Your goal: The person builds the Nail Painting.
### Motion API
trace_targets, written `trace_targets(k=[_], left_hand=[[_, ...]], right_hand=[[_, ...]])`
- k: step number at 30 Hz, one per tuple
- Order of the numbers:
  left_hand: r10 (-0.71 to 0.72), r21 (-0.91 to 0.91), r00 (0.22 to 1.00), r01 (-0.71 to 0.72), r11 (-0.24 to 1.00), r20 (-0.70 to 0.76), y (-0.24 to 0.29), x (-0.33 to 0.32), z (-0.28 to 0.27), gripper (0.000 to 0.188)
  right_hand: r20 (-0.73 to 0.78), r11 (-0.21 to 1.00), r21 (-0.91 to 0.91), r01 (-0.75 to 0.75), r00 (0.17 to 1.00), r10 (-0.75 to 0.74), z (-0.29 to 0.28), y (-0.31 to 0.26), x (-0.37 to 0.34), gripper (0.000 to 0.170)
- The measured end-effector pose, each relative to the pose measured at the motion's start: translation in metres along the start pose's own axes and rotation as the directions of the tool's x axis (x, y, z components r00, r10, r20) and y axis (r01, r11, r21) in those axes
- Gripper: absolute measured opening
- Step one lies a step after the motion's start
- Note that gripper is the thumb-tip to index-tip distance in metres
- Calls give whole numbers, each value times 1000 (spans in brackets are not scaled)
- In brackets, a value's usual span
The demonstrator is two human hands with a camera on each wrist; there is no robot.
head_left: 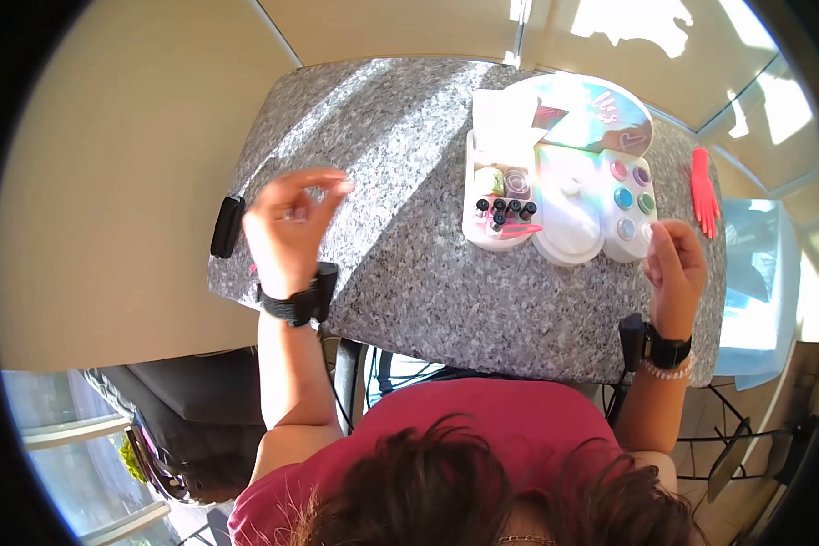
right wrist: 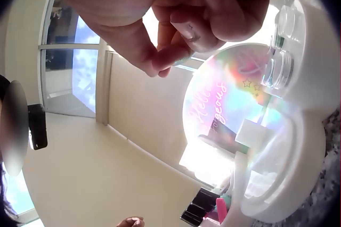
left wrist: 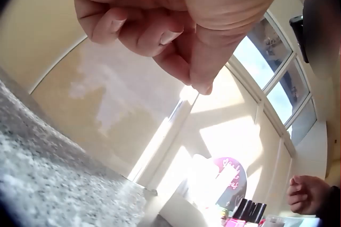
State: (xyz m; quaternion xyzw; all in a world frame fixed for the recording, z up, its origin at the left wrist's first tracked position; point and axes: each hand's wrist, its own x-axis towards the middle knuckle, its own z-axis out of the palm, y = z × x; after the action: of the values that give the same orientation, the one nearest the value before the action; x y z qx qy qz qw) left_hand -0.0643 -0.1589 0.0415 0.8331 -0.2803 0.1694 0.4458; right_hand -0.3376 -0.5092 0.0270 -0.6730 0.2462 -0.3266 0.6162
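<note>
Above the left part of the table, the left hand [head_left: 287, 223] is raised with thumb and index tips together. The left wrist view shows this hand [left wrist: 165, 19] with its other fingers curled; no thing shows between the tips. The right hand [head_left: 679, 273] is up near the front right of a white cosmetics case [head_left: 569, 250], thumb and index tips meeting. In the right wrist view that hand [right wrist: 186, 17] has curled fingers and nothing visible in the pinch. The case holds black-capped bottles [head_left: 500, 207] and small round pots [head_left: 623, 197].
The speckled grey table [head_left: 400, 291] carries a pink glove-like hand shape [head_left: 702, 193] at its right edge. A black object [head_left: 227, 227] is at the left edge. Beyond the right side stands a translucent blue bin [head_left: 760, 291]. Walls border the far side.
</note>
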Motion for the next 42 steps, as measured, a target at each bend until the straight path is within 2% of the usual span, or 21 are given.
trace_targets(k=[3,5,6,9,14,16,20,22,24,25,28,30,31,32,33,34,36,37,38,41,42], left_hand=[[-180,80,967,197,977,-182,-55,-9,-51,18],[-225,265,946,284,921,-232,-62,-14,-83,26],[-267,392,938,337,856,-222,-82,-19,-101,41],[-327,491,899,434,755,-291,-141,-34,-137,55],[-485,245,857,515,822,-175,-245,-56,-162,77],[-526,141,844,536,832,-102,-256,-58,-158,80],[-461,176,882,471,865,-95,-285,-57,-159,74],[-499,168,864,502,848,-59,-266,-51,-153,72],[-486,166,874,481,861,-10,-273,-48,-150,74],[-499,152,866,490,858,22,-264,-45,-147,71],[-473,159,880,460,873,47,-260,-39,-136,70],[-493,234,865,462,855,96,-254,-37,-131,70],[-491,235,866,459,857,96,-245,-36,-129,70],[-476,254,875,441,861,92,-229,-34,-125,70],[-462,273,883,425,863,86,-211,-33,-120,71],[-451,420,892,406,812,10,-167,-30,-111,70],[-353,316,935,347,883,-41,-153,-21,-103,66],[-258,221,960,275,936,-105,-147,-18,-99,63],[-265,219,958,284,933,-111,-129,-13,-92,63],[-137,-7,988,138,990,78,-49,1,-53,54],[-112,-88,985,124,988,132,-26,4,-38,52]], right_hand=[[-53,993,114,12,999,-6,-23,18,-11,10],[-100,986,169,5,995,12,-29,25,-18,10],[-100,985,173,4,995,13,-30,28,-20,10],[-127,987,162,-2,992,23,-35,34,-27,10],[-195,968,251,28,981,22,-39,46,-26,9],[-230,966,253,49,973,11,-40,50,-24,9],[-219,954,301,21,974,48,-42,50,-24,11],[-252,957,286,47,967,28,-47,41,-20,13],[-206,977,196,-88,970,129,-56,30,-12,16],[-238,980,188,-69,965,114,-65,24,-4,16],[-145,992,83,-99,983,111,-97,22,39,17],[-268,940,-331,76,948,-171,-132,48,83,27],[-271,941,-329,75,947,-171,-142,46,95,27],[-237,769,-637,48,937,-255,-150,43,106,41],[-174,500,-866,11,930,-323,-156,41,116,57],[-173,501,-865,13,930,-323,-165,55,128,57],[-121,218,-973,-71,967,-226,-183,89,152,81],[-114,212,-975,-65,967,-229,-186,86,156,81],[-118,246,-966,-79,982,-146,-187,82,159,85],[-145,228,-962,-147,989,26,-165,61,157,86],[-168,425,-890,-166,985,33,-162,63,155,86]])
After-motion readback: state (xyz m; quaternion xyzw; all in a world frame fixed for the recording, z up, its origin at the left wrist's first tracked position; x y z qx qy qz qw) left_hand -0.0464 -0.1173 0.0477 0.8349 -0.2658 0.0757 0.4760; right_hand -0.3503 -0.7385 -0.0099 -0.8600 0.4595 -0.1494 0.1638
